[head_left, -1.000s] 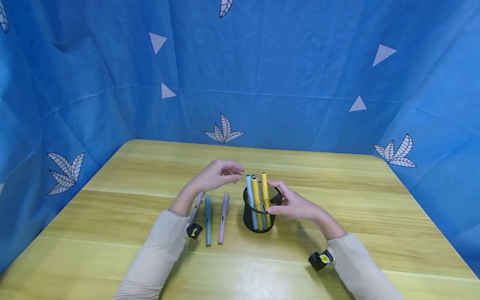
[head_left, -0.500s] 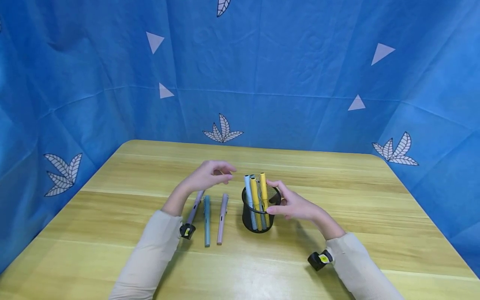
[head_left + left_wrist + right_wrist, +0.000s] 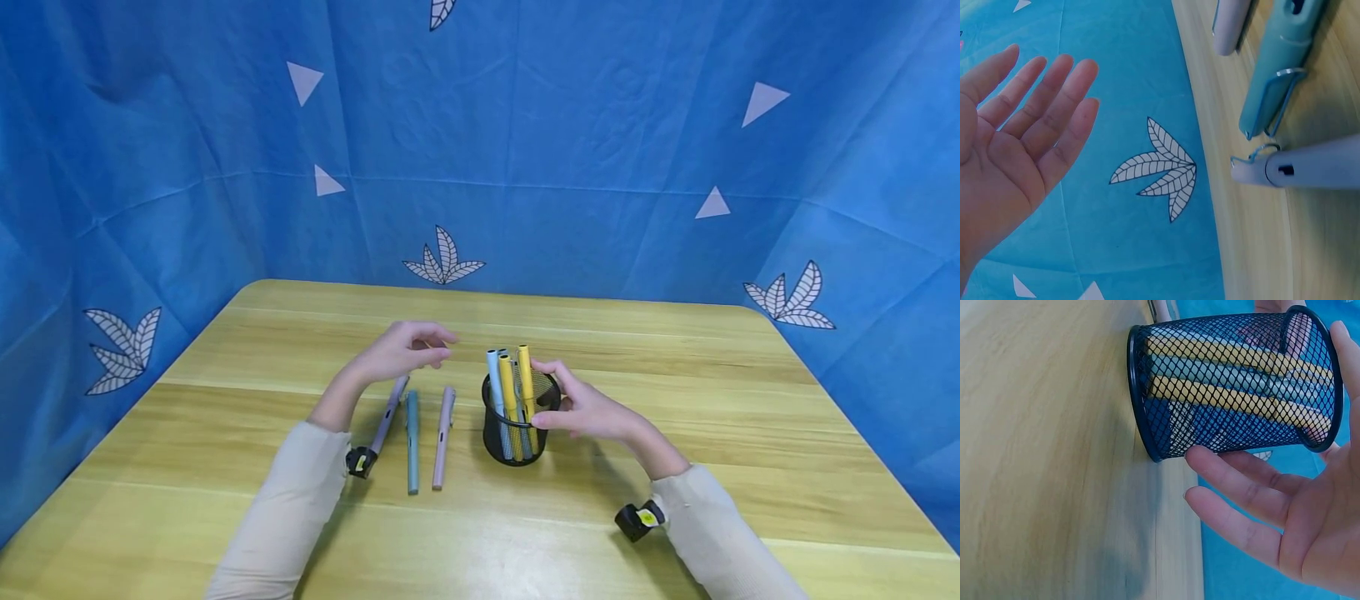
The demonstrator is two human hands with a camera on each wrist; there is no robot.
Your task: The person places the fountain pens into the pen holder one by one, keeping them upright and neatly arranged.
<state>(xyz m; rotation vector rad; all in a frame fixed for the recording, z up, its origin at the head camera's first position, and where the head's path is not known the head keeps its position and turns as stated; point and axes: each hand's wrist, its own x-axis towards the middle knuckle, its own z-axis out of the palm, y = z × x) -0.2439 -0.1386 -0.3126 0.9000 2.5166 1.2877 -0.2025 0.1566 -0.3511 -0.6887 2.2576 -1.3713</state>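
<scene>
Your left hand (image 3: 401,352) hangs above the bench (image 3: 637,350), between the pens lying there and the bench's far edge, its fingers loosely bent, thumb apart from them, holding nothing. Your right hand (image 3: 588,408) holds the black mesh pen holder (image 3: 553,398) by its right side, thumb at the near part of the rim and forefinger at the far part. The holder stands upright on the bench, and in it you have two yellow pens (image 3: 509,387) beside blue ones (image 3: 495,379). To its left lie a lilac pen (image 3: 443,442), a teal pen (image 3: 412,442) and a second lilac pen (image 3: 389,412), slanted, its near end by the black device (image 3: 362,462) on your left wrist. A blue curtain (image 3: 570,125) with leaf prints hangs behind.
</scene>
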